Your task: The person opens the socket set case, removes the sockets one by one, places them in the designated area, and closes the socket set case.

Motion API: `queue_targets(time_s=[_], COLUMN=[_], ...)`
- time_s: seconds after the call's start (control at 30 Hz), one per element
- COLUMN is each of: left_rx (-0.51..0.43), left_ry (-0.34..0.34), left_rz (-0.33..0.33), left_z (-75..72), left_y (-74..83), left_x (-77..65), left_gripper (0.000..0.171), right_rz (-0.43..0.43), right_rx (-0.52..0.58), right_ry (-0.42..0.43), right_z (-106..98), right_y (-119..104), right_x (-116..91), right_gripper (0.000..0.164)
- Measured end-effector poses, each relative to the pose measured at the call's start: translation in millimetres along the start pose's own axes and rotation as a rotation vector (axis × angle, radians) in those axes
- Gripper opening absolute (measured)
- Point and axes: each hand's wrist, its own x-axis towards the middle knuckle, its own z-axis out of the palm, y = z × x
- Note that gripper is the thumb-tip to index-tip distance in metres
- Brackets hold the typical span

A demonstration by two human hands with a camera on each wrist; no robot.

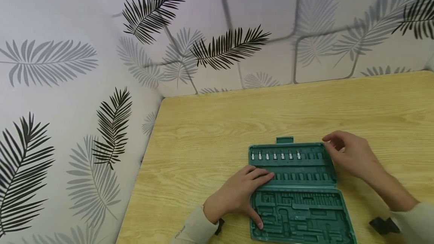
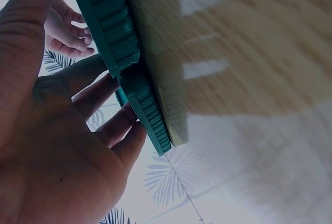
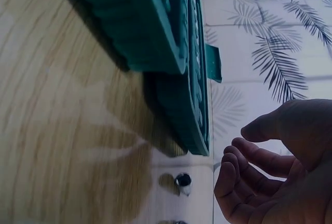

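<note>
A green tool case (image 1: 293, 164) lies unfolded on the wooden table. Several small silver bit sockets (image 1: 275, 155) stand in a row along its far half; the last slots on the right of that row hold none. My left hand (image 1: 235, 191) rests on the case's left side, fingers stretched over the far half and thumb on the near half. By the far right corner is my right hand (image 1: 354, 153), with its fingers loosely bent. The right wrist view shows nothing between thumb and fingers of that hand (image 3: 280, 167); whether it touches the case is unclear.
A small metal socket (image 3: 183, 180) stands on the table beyond the case in the right wrist view, with part of another at the frame's bottom edge. The case's latch (image 1: 285, 139) sticks out at the far side. Leaf-patterned walls (image 1: 217, 74) border the table (image 1: 203, 134).
</note>
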Motion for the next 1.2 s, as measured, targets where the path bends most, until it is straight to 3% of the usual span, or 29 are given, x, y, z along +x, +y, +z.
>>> queue_targets(time_s=[0.37,1.2], left_rx=[0.007,0.009], left_ry=[0.006,0.007], left_rz=[0.007,-0.005], left_z=[-0.5,-2.0], left_y=[-1.1,-0.6], left_x=[0.7,-0.4], left_gripper=[0.138,0.137], right_rz=[-0.003,-0.055], right_rx=[0.019,-0.018], right_ry=[-0.115,-0.192], right_z=[18,42], right_y=[-22,-37], right_x=[10,15], right_gripper=[0.016,0.018])
